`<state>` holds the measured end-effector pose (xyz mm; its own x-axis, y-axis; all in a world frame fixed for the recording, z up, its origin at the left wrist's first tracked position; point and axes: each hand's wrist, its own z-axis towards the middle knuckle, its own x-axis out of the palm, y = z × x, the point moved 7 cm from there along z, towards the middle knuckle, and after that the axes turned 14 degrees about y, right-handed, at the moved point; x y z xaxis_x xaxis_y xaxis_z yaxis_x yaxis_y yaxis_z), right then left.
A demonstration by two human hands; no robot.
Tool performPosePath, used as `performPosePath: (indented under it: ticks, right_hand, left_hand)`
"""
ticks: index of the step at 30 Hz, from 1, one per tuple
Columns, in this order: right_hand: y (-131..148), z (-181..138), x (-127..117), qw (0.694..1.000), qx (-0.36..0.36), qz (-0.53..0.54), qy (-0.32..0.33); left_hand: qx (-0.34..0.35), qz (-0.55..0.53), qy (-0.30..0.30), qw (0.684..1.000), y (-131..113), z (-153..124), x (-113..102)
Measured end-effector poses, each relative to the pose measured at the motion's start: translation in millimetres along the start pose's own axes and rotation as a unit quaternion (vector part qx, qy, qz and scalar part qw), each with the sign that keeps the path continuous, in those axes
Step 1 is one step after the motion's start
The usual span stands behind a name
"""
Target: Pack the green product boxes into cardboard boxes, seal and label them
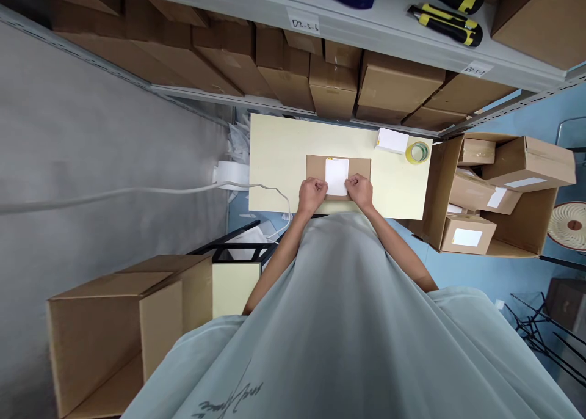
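Observation:
A flat brown cardboard box (315, 165) lies on the pale yellow table in front of me. On its top is a white rectangular label (337, 176), roughly in the middle. My left hand (312, 194) is closed in a pinch at the label's lower left edge. Across from it, my right hand (360, 191) pinches at the right edge. The fingertips hide the label's edges where they meet it, and both hands rest over the box's near side.
A white pad of labels (392, 140) and a tape roll (417, 153) sit at the table's (277, 156) right end. An open carton (526, 236) of labelled boxes stands at right, another carton (96, 339) at lower left. A shelf (256, 3) overhangs the back. A white cable (183, 190) crosses from the left.

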<state>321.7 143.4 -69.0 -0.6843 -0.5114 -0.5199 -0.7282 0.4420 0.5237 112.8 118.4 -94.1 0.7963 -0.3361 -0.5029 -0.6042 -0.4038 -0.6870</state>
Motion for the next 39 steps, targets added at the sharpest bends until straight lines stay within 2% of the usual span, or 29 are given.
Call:
performPosePath:
  ticks: [7, 14, 24, 32, 36, 39]
  right_hand:
    - [4, 2, -1, 1.0, 0.008, -0.027, 0.01]
    - [7, 1, -2, 0.998, 0.016, -0.062, 0.027]
    - [7, 2, -2, 0.991, 0.033, -0.121, 0.042]
    - [11, 0, 6, 0.978, -0.068, -0.186, 0.057]
    - [9, 7, 3, 0.976, -0.028, -0.199, 0.082]
    - [13, 10, -3, 0.976, -0.008, -0.204, 0.07]
  left_hand:
    - [-0.033, 0.036, 0.01, 0.999, -3, 3, -1]
    - [-0.016, 0.085, 0.007, 0.996, -12, 3, 0]
    - [-0.017, 0.088, 0.027, 0.996, -11, 2, -1]
    - [-0.011, 0.053, 0.081, 0.995, 2, 2, -5]
    - [-0.012, 0.047, 0.103, 0.994, 5, 11, -10]
    - [-0.045, 0.07, 0.085, 0.993, 2, 20, -15]
